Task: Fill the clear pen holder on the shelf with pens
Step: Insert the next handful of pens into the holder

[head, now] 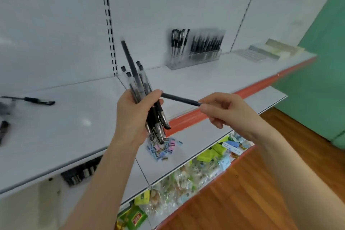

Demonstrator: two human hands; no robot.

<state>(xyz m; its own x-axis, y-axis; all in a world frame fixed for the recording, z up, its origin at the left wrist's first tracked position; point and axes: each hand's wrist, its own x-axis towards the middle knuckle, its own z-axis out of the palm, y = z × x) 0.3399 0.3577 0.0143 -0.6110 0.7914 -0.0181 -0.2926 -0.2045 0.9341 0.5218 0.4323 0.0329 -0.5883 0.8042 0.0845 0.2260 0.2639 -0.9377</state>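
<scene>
**One bundle of pens [137, 84] held in front of the clear pen holder [174, 64]**

The bundle is gripped in the left hand [133, 115], fingers and thumb curled round the barrels, the caps pointing up. It is held nearer the camera than the holder and to its left, well apart from it. A single dark pen [180, 98] is pinched at one end in the grip of the right hand [229, 112], in front of the holder; its other end reaches the left thumb. The holder stands at the back of the shelf [214, 76] against the white panel, with a few pens upright at its left end and a denser row to their right. A loose pen [29, 99] is seen lying on the shelf far to the holder's left. Flat boxes [276, 50] are stacked to its right. Small coloured erasers [164, 147] are scattered on the shelf below.
</scene>
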